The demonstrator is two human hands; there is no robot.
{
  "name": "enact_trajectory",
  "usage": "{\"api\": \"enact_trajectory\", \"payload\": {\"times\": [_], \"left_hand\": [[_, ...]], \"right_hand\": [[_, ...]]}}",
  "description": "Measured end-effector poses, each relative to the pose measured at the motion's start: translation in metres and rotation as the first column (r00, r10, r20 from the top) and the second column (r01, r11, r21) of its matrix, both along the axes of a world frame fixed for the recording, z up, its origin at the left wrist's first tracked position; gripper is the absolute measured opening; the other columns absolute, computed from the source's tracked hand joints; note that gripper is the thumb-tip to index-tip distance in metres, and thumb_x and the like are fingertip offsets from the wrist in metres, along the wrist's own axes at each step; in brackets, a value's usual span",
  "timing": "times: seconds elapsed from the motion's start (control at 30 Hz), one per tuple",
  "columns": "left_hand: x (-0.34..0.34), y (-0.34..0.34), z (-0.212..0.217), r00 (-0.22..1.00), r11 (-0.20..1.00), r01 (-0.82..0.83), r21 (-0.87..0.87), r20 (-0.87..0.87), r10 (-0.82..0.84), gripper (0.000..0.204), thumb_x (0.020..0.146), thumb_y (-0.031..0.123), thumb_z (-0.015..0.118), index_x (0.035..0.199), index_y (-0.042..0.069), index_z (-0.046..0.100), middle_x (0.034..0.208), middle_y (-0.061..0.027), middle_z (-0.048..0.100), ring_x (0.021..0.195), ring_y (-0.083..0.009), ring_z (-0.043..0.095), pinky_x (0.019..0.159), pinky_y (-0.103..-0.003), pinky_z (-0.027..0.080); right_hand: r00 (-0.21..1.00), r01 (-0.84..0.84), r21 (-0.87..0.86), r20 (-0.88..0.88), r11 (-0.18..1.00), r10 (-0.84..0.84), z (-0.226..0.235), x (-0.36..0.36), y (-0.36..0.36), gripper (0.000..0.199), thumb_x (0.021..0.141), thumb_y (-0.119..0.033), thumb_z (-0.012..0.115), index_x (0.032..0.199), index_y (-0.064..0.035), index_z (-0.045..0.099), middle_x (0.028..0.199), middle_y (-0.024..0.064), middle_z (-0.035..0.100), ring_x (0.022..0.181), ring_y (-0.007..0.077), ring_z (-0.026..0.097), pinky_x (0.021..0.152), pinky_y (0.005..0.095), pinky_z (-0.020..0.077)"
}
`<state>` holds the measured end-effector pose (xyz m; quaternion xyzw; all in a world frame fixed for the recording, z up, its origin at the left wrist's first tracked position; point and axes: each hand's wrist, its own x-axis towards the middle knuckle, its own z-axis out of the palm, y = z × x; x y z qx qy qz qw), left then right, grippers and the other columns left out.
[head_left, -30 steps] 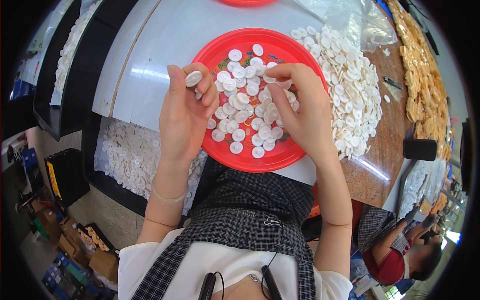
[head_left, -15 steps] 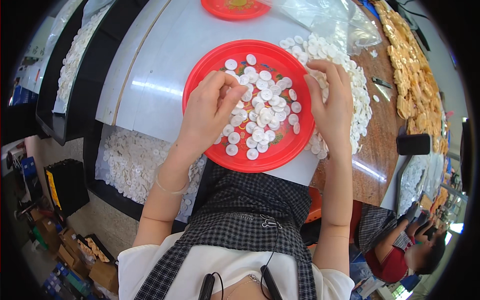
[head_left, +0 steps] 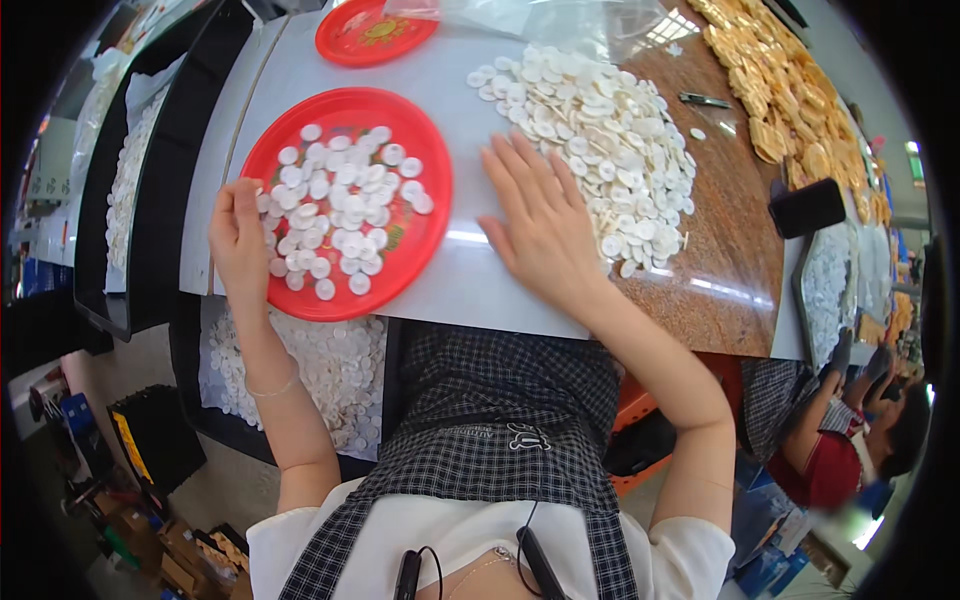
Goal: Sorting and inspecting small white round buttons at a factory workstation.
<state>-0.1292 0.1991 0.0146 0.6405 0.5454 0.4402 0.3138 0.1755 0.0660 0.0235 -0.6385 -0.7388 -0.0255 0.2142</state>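
A round red plate [head_left: 425, 255] with a printed pattern lies on the pale board, left of centre, and holds many small white discs [head_left: 345, 210] that look like buttons. My left hand [head_left: 238, 240] is closed on the plate's left rim, fingers pressed together there. To the right of the plate, my right hand [head_left: 545, 225] rests palm down, fingers stretched and a little apart, holding nothing. Its fingertips reach the near left edge of a heap of similar white discs [head_left: 610, 150].
A second red plate [head_left: 345, 45] and clear plastic bags [head_left: 560, 25] lie at the far side. Nail clippers [head_left: 704, 100], a phone [head_left: 806, 208] and yellowish pieces [head_left: 770, 90] are to the right. Black trays [head_left: 175, 150] of discs stand left and below. A co-worker [head_left: 820, 450] sits at right.
The red plate with its discs has shifted left, away from the heap. My left hand has gone from above the discs to the rim; my right hand has swung left and flattened beside the heap.
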Motion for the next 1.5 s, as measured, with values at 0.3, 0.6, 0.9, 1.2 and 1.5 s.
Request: {"api": "enact_trajectory", "payload": {"times": [0.3,0.6,0.9,1.2,1.5], "left_hand": [[-0.001,0.018,-0.006,0.986,0.995,0.040,-0.087,0.166,-0.025,0.022,0.101,0.025,0.059,0.100,0.003,0.062,0.068,0.0096,0.045,0.055,0.0014,0.030,0.049,-0.019,0.022],[0.022,0.008,-0.001,0.987,0.991,0.025,-0.132,0.161,-0.004,0.024,0.097,0.024,0.064,0.101,0.001,0.065,0.081,0.0040,0.056,0.066,-0.0004,0.040,0.055,-0.018,0.031],[0.044,-0.010,0.003,0.962,0.990,0.133,-0.050,0.248,-0.117,0.020,0.098,0.019,0.064,0.097,-0.002,0.063,0.087,-0.0006,0.062,0.081,-0.0064,0.054,0.075,-0.021,0.044],[0.036,-0.012,0.008,0.926,0.987,0.146,-0.074,0.360,-0.110,0.019,0.097,0.019,0.064,0.099,0.000,0.062,0.089,0.0001,0.061,0.084,-0.0058,0.053,0.076,-0.020,0.043],[0.040,-0.009,0.004,0.920,0.985,0.163,-0.063,0.371,-0.128,0.016,0.096,0.015,0.064,0.101,0.000,0.063,0.089,-0.0009,0.061,0.084,-0.0060,0.054,0.073,-0.021,0.044]], "right_hand": [[0.964,0.164,0.136,0.190,0.977,-0.188,-0.031,0.018,0.110,0.037,0.093,-0.022,0.054,0.129,-0.0104,0.059,0.139,0.0108,0.055,0.137,0.0268,0.043,0.113,0.0548,0.0285],[0.919,0.255,0.158,0.266,0.954,-0.290,-0.034,0.065,0.087,0.034,0.094,-0.022,0.054,0.125,-0.0112,0.062,0.135,0.0092,0.059,0.130,0.0257,0.052,0.109,0.0569,0.0322],[0.994,0.096,0.005,0.048,0.995,-0.096,0.007,0.031,0.009,0.043,0.094,-0.024,0.060,0.135,-0.0135,0.053,0.137,0.0083,0.057,0.136,0.0247,0.045,0.114,0.0515,0.0233],[0.967,0.174,0.091,0.172,0.981,-0.187,-0.009,0.046,0.013,0.026,0.088,-0.014,0.065,0.114,-0.0120,0.062,0.125,0.0043,0.062,0.126,0.0231,0.053,0.108,0.0474,0.0302],[0.999,-0.044,0.231,0.006,0.972,0.043,-0.029,0.039,0.107,0.024,0.086,-0.008,0.064,0.110,-0.0087,0.066,0.121,0.0056,0.065,0.116,0.0248,0.059,0.098,0.0398,0.0426]]}}
